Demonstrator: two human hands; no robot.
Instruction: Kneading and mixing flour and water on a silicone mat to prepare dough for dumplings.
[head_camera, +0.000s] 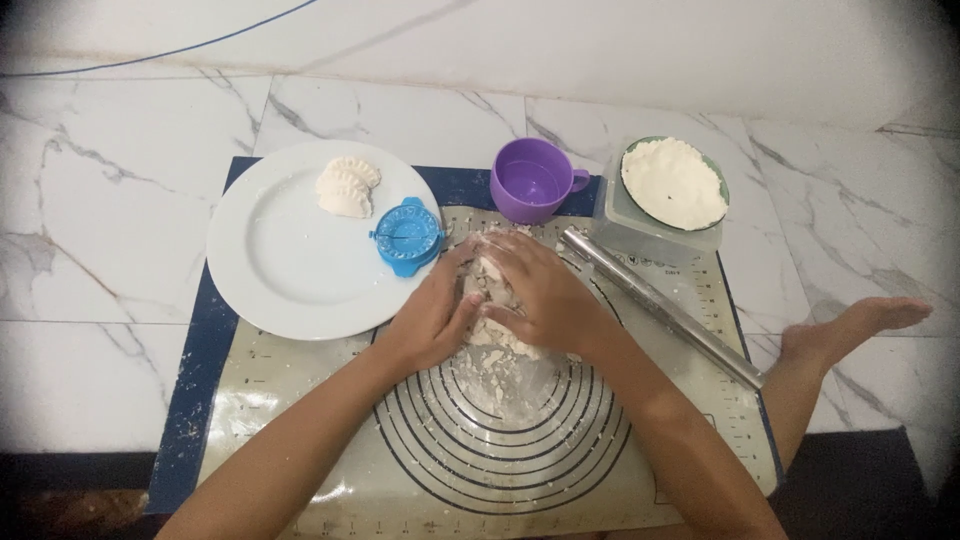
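Note:
A crumbly lump of white dough (492, 290) lies on a baking mat (300, 420) printed with dark rings. My left hand (432, 315) cups the dough from the left, fingers closed against it. From the right, my right hand (540, 290) presses on top of the same lump, fingers curled over it. Flour and dough scraps (495, 375) are scattered on the rings below the hands.
A white plate (290, 265) at the left holds two folded dumplings (347, 186) and a blue round dumpling press (408, 235). Behind are a purple cup (533, 180) and a bowl of flour (674, 183). A metal rolling pin (660, 305) lies diagonally at right, near a bare foot (850, 325).

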